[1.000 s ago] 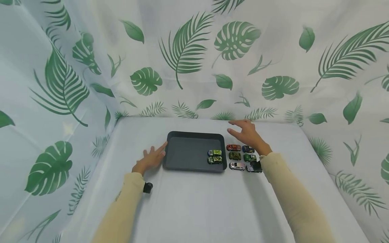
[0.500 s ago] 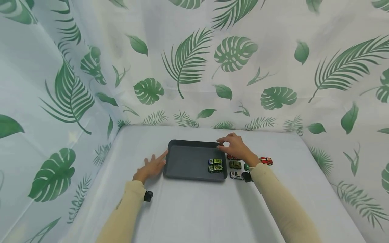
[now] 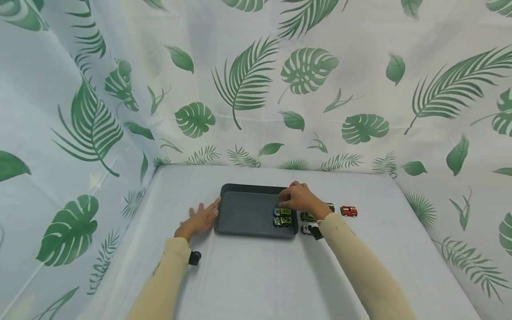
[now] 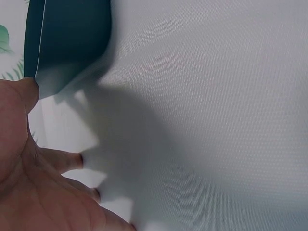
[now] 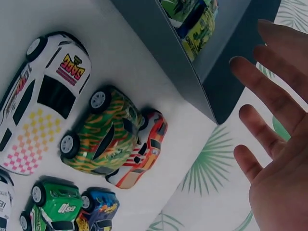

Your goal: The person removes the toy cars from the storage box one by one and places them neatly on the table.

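Observation:
A dark grey tray (image 3: 248, 218) lies on the table, with two green-patterned toy cars (image 3: 282, 217) side by side near its right end. My left hand (image 3: 198, 221) has its fingers spread, one digit touching the tray's left rim, as the left wrist view also shows. Over the tray's back right corner reaches my right hand (image 3: 298, 198), its fingers loosely bent. Nothing shows between those fingers in the right wrist view. Below that hand, outside the tray, stand a camouflage toy car (image 5: 103, 134), a red-and-orange toy car (image 5: 144, 154) and a white toy car (image 5: 45, 101).
Farther right on the table sits a red toy car (image 3: 349, 211). A green toy car (image 5: 57, 204) and a blue toy car (image 5: 102, 207) are largely covered by the right arm in the head view. A leaf-printed curtain (image 3: 248, 89) rises behind the table.
My right hand has moved left and down from beyond the cars to above the tray's corner, uncovering the red car at the right. The head view has tilted up slightly. My left hand has stayed.

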Action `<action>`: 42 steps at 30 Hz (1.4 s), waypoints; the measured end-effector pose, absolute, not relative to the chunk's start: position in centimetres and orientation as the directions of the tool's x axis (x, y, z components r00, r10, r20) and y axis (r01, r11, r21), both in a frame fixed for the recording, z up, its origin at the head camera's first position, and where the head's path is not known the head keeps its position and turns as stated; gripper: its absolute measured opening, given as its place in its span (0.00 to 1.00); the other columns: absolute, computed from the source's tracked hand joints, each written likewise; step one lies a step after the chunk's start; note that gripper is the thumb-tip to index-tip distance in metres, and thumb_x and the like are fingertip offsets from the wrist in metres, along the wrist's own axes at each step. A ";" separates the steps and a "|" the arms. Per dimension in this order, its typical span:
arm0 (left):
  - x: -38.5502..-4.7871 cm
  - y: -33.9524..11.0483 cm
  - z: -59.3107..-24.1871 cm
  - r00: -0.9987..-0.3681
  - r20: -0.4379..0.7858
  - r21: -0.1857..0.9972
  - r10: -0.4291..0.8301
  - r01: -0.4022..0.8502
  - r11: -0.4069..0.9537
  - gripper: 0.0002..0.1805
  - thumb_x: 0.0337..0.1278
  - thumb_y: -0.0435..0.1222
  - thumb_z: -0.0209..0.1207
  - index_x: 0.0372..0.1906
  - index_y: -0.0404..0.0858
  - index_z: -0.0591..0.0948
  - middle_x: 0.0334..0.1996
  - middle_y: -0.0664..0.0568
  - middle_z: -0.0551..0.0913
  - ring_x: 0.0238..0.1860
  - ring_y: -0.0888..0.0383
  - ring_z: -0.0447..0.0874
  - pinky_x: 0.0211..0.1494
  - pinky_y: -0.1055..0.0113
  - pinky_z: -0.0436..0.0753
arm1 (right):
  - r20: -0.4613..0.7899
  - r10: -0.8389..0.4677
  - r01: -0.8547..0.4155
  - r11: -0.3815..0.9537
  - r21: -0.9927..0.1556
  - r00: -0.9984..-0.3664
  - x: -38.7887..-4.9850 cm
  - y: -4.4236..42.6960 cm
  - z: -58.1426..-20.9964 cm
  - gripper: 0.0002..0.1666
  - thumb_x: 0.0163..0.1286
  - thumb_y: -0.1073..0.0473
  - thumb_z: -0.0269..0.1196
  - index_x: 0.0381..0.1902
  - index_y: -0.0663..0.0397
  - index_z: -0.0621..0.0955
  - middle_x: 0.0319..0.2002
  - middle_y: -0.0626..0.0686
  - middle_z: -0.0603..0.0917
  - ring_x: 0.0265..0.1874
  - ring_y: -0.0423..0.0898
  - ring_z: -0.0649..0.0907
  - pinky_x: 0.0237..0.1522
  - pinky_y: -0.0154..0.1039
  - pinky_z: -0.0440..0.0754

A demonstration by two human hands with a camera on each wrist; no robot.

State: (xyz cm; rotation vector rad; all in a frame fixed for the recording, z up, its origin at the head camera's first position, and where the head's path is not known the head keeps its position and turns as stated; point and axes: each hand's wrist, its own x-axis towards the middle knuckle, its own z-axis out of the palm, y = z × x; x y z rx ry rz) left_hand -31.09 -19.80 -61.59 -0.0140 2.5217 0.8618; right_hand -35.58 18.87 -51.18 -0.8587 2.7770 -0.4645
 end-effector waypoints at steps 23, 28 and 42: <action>-30.6 -19.7 -60.9 -0.891 -0.433 0.581 0.139 -0.158 0.798 0.34 0.84 0.64 0.38 0.86 0.75 0.45 0.86 0.36 0.32 0.81 0.25 0.19 0.63 0.10 0.32 | -0.147 -0.599 -0.542 0.785 -0.300 -0.787 -35.1 18.9 -53.2 0.15 0.69 0.57 0.75 0.52 0.50 0.93 0.49 0.48 0.92 0.58 0.61 0.79 0.65 0.72 0.64; -30.8 -19.8 -61.0 -0.891 -0.433 0.579 0.137 -0.159 0.800 0.33 0.84 0.63 0.38 0.86 0.76 0.45 0.87 0.37 0.32 0.81 0.26 0.19 0.64 0.10 0.33 | -0.138 -0.614 -0.565 0.777 -0.278 -0.777 -35.1 18.6 -53.4 0.15 0.68 0.58 0.76 0.52 0.49 0.93 0.51 0.48 0.92 0.58 0.62 0.79 0.63 0.72 0.66; -30.9 -19.7 -61.4 -0.888 -0.443 0.568 0.121 -0.174 0.804 0.33 0.84 0.64 0.38 0.85 0.78 0.45 0.87 0.38 0.32 0.81 0.26 0.19 0.64 0.11 0.32 | -0.125 -0.611 -0.568 0.780 -0.263 -0.782 -35.6 18.3 -54.2 0.18 0.65 0.59 0.79 0.54 0.51 0.92 0.48 0.50 0.92 0.59 0.65 0.78 0.62 0.73 0.68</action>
